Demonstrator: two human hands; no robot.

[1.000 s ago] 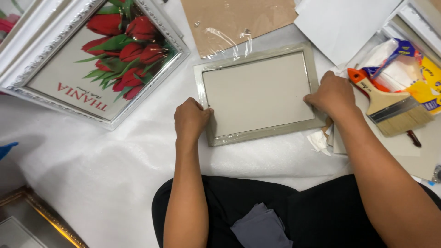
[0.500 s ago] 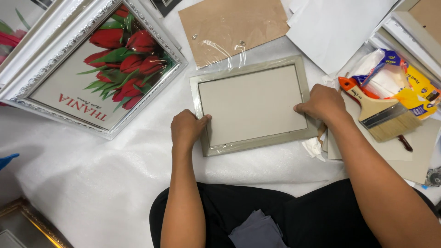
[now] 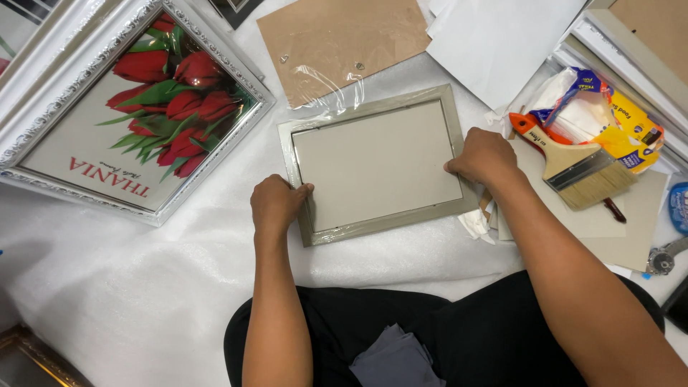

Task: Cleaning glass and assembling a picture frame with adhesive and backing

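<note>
- Grey-green rectangular picture frame [image 3: 376, 166] lies face down on the white foam-sheet surface [image 3: 143, 287], its pale backing board showing, right in front of the person
- left hand [image 3: 276, 204] curls over the frame's lower left corner, thumb and fingers pressing on the rim
- right hand [image 3: 484, 155] rests on the frame's right edge, fingers bent down against the backing board; both hands grip the frame, neither is loose
- brown hardboard backing panel [image 3: 340, 39] lies just beyond the frame, with crumpled clear plastic wrap [image 3: 333, 82] overlapping the frame's top edge
- large ornate white frame with a red tulip print [image 3: 129, 107] sits well to the left, tilted
- wide wooden-handled paintbrush with an orange tip [image 3: 573, 161] lies just right of the right hand, on a grey card
- plastic bag with a yellow and blue package [image 3: 609, 107] sits behind the brush
- white paper sheets [image 3: 502, 39] lie at top right
- crumpled white tissue [image 3: 476, 222] lies at the frame's lower right corner, close under the right wrist
</note>
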